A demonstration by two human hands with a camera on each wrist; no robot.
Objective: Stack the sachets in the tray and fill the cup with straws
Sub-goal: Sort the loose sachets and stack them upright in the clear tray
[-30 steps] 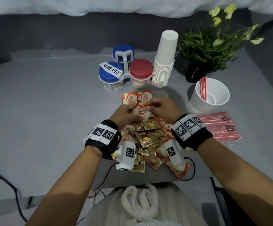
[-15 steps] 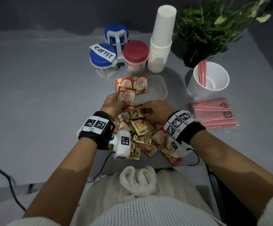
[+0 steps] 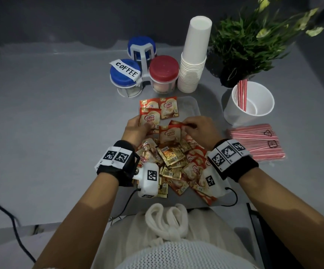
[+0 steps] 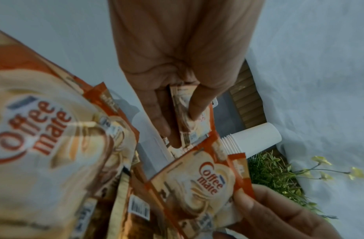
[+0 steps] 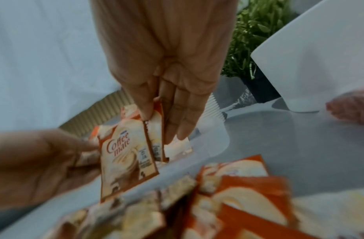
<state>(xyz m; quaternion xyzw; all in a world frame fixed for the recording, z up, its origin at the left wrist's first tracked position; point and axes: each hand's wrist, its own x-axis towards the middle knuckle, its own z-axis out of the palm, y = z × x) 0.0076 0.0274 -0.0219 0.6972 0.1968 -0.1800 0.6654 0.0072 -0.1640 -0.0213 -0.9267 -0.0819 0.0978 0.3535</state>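
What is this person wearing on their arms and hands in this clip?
Both forearms are bare, with no gloves on the left hand or right hand. Each wrist carries a black band topped with white square-code tags, plus a white camera box bearing its own code, trailing a thin black cable. A white knit cuff shows at the right edge.

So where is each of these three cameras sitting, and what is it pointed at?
Head: worn on the head, looking down at the table; both forearms, left hand, right hand show.
Left wrist: looks along the left hand's fingers pinching a Coffee-mate sachet.
Right wrist: looks along the right hand's fingers pinching a second sachet.
Shared: both wrist views show the paper cup stack and the plant.
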